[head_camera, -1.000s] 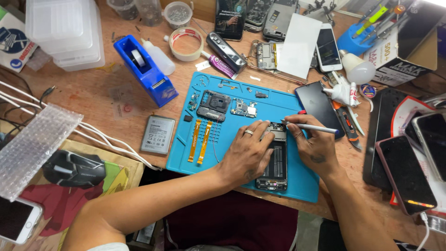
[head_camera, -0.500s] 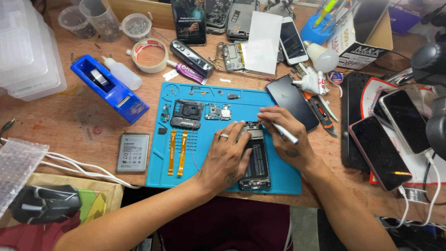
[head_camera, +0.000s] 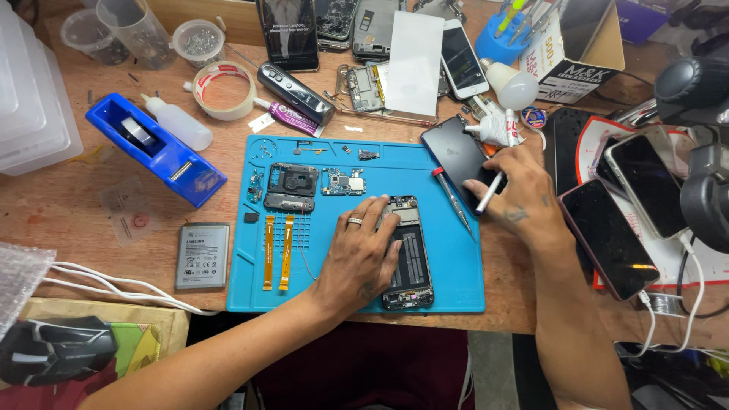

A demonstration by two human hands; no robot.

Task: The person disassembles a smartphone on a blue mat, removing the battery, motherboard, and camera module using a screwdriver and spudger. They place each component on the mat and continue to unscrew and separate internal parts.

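- Since the earlier frame the right hand (head_camera: pixel 524 190) has left the opened phone and swung out past the right edge of the blue mat (head_camera: pixel 357 292); it now sits over the wooden table (head_camera: pixel 76 220) beside a dark phone (head_camera: pixel 459 159) lying at the mat's upper right corner.
- The right hand's fingers are closed around a slim white tool (head_camera: pixel 490 192), which slants down towards the mat.
- The left hand (head_camera: pixel 361 254) has stayed where it was, palm down with fingers spread, pressing on the left side of the opened phone (head_camera: pixel 410 254); it grips nothing, only rests there. A ring shows on one finger.
- The opened phone lies lengthwise near the mat's lower right corner, back off, its inner parts showing.
- A red-handled screwdriver (head_camera: pixel 453 199) lies loose on the mat just right of the opened phone, between it and the right hand.
- Near the mat's upper middle sit a dark camera frame (head_camera: pixel 290 186) and a small circuit board (head_camera: pixel 343 182).
- Two orange flex cables (head_camera: pixel 278 250) lie side by side towards the mat's left edge.
- Off the mat's left edge a flat grey battery (head_camera: pixel 202 255) lies on the table, with a blue tape dispenser (head_camera: pixel 156 148) above it.
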